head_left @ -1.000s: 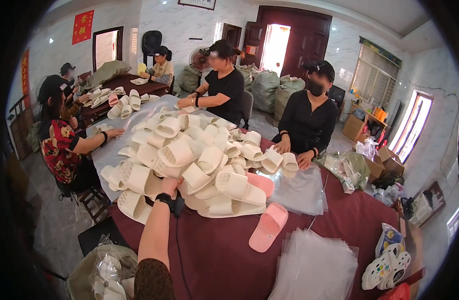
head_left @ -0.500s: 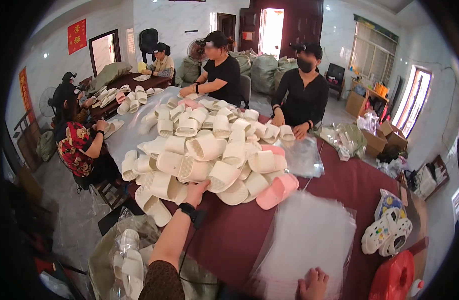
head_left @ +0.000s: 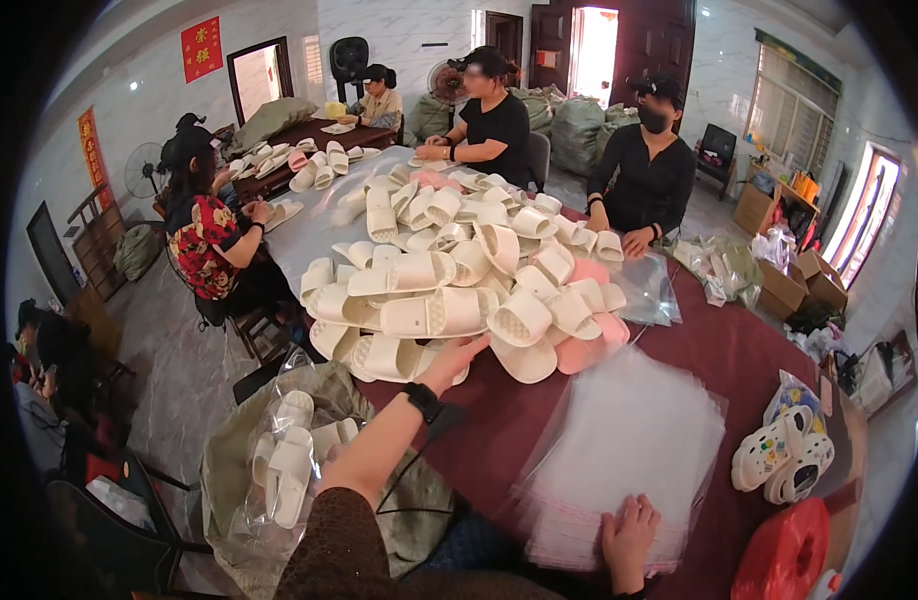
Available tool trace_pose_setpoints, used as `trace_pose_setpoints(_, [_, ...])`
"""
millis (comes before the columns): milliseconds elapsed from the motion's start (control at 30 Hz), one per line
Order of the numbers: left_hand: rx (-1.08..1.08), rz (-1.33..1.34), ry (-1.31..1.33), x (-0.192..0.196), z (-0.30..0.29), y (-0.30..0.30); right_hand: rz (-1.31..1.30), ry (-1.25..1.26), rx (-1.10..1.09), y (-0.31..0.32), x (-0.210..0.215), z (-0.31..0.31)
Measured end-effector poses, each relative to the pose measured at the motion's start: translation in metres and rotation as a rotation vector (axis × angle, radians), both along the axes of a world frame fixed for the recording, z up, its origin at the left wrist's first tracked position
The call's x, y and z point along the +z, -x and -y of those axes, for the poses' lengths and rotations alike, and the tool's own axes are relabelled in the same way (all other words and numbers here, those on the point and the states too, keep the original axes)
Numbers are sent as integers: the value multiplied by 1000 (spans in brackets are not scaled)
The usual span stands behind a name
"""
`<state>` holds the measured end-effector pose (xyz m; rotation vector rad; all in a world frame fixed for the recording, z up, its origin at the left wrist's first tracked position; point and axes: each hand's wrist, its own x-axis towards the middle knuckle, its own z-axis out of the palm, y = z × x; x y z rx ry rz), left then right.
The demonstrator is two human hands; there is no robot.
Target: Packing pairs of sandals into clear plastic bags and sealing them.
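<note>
My left hand, with a dark watch on its wrist, reaches to the near edge of a big heap of cream slippers. Its fingers stretch out against the lowest slippers, and it lies across one cream slipper; some fingertips are hidden. A pink slipper pokes from the heap's right side. Flat on a stack of clear plastic bags rests my right hand, fingers apart, near the bags' pink-edged end. Nothing shows in its grip.
A dark red cloth covers the table. Below my left arm stands an open sack with bagged slippers. White clogs and a red plastic bag lie at the right. Several people work around the tables.
My left hand has shifted right and slightly up along the heap, and the near-left slippers have moved. The view has turned a little left. My right hand stays on the bags.
</note>
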<state>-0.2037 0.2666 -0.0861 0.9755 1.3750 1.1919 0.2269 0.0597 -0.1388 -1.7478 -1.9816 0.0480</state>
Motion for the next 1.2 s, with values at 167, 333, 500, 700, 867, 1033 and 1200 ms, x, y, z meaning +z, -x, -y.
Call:
trace_pose_setpoints(167, [63, -536, -47, 17, 57, 38, -6, -24, 5, -2, -2, 2])
trace_pose_setpoints(333, [587, -1254, -155, -9, 69, 85, 6, -32, 7, -5, -4, 1])
trace_pose_setpoints(500, [247, -1332, -370, -9, 42, 67, -8, 7, -43, -2, 1, 4])
trace_pose_setpoints(700, [182, -1323, -625, -5, 30, 23, 1, 37, -62, 3, 0, 6])
trace_pose_setpoints(867, [161, -1193, -851, 53, 53, -60, -7, 34, -78, -3, -6, 10])
trace_pose_setpoints(1033, [134, -988, -978, 105, 88, -117, 17, 80, -95, 2, 6, 7])
trace_pose_setpoints(1200, [45, -909, -1030, 147, 105, -150, 161, -46, 80, 10, 23, -5])
